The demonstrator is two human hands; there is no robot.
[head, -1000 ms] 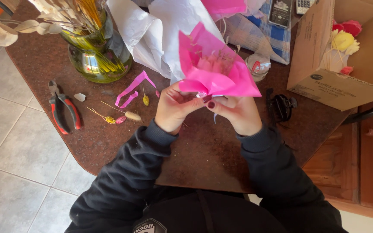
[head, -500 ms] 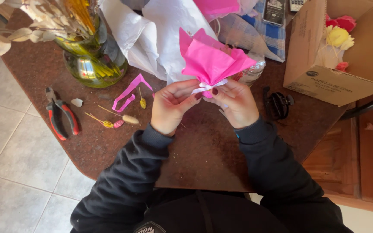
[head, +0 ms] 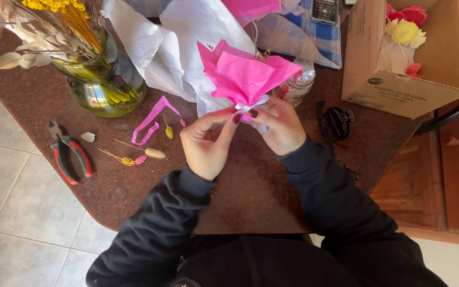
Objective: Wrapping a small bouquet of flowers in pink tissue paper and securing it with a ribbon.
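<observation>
Here, bare speckled table (head: pixel 251 196) lies before both hands: left hand (head: pixel 208 142) and right hand (head: pixel 276 125) pinch a white ribbon (head: pixel 251 104) around crinkled pink tissue (head: pixel 245 74) (mid-table); pliers (head: pixel 70 154) near the left edge, glass vase (head: pixel 99 85) beyond.

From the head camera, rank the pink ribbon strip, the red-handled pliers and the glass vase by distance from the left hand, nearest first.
From the left hand:
1. pink ribbon strip, just to its left.
2. glass vase, up and left.
3. red-handled pliers, far left by the table edge.
</observation>
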